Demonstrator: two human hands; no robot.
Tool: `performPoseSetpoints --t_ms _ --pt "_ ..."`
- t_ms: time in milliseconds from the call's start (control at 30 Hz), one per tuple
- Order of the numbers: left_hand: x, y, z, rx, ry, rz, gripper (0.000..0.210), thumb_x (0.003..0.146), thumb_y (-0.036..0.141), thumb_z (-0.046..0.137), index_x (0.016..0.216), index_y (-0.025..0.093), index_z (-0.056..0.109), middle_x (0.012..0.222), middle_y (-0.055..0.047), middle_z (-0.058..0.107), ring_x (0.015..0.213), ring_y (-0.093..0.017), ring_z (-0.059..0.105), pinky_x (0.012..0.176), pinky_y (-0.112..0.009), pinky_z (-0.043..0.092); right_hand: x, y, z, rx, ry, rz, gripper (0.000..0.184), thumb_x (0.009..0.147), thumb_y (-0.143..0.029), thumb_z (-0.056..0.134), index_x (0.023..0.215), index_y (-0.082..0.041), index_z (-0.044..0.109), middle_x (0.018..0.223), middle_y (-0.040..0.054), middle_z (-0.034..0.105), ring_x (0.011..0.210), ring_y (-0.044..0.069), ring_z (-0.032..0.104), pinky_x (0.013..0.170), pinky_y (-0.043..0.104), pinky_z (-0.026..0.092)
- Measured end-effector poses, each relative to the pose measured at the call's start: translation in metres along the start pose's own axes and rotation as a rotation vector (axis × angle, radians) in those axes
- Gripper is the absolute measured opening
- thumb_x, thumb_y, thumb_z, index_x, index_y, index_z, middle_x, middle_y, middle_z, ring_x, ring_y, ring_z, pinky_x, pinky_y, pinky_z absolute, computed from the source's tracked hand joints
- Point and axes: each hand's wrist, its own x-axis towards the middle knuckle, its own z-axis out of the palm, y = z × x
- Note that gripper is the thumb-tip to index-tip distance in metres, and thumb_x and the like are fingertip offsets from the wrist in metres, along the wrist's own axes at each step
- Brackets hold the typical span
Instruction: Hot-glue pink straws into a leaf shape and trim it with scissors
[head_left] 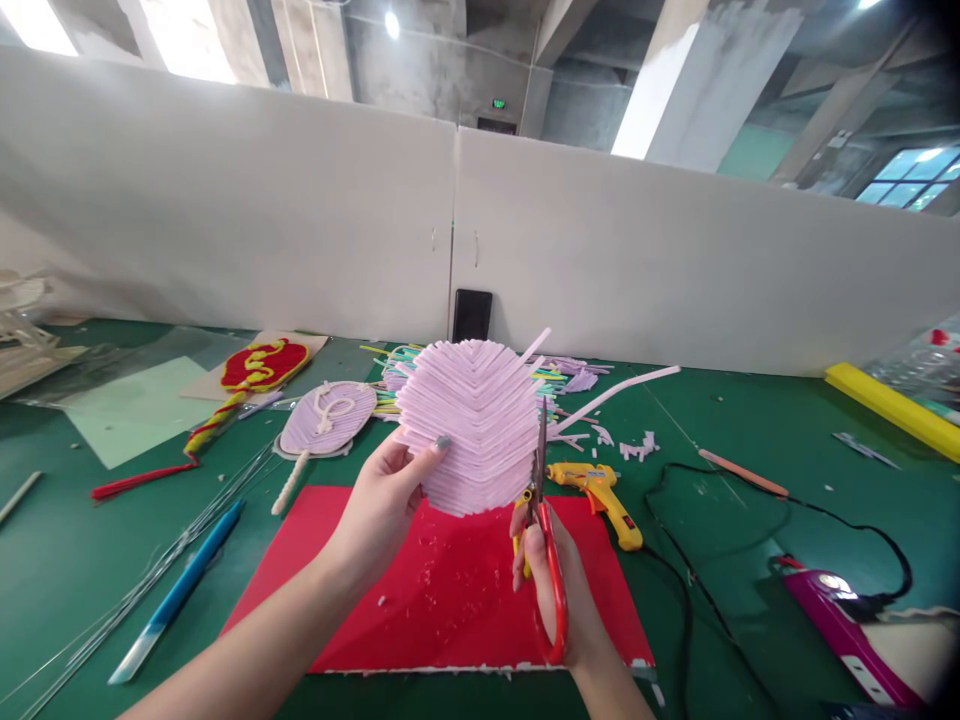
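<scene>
My left hand pinches the left edge of a pale pink, roughly round panel built from fuzzy strips in a V pattern. Two longer strips stick out past its right edge. In my right hand is a pair of scissors with red and yellow handles, its blades pointing up along the panel's right edge. The blades look nearly closed; whether a strip lies between them I cannot tell. Below both hands lies a red sheet sprinkled with small pale bits.
A yellow glue gun lies right of the scissors, its black cord running toward a purple power strip. Left are a finished pink fan, a red-and-yellow fan, thin wires and a blue pen-like tool. A black phone leans on the white partition.
</scene>
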Motion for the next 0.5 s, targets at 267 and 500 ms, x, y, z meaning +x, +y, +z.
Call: performPoseSetpoints --t_ms 267,500 --pt "-0.0022 -0.0033 -0.0004 -0.005 -0.008 -0.031 0.032 0.068 0.029 0.081 0.097 0.019 0.072 0.093 -0.005 0.075 0.088 -0.022 0.070 0.071 -0.026 0.055 -0.0002 0.0038 0.0018 -0.017 0.098 0.062 0.052 0.081 -0.074 0.042 0.079 -0.022 0.047 0.056 -0.0052 0.040 0.044 0.010 0.039 0.039 0.023 0.035" --pt "-0.0029 -0.0048 0.0019 -0.015 0.007 -0.038 0.031 0.067 0.029 0.081 0.095 0.020 0.072 0.093 -0.004 0.075 0.084 -0.020 0.070 0.072 -0.027 0.056 -0.0010 0.0003 0.0012 -0.093 0.122 0.031 0.052 0.083 -0.073 0.040 0.073 -0.023 0.047 0.052 -0.0037 0.044 0.043 0.012 0.042 0.040 0.024 0.036"
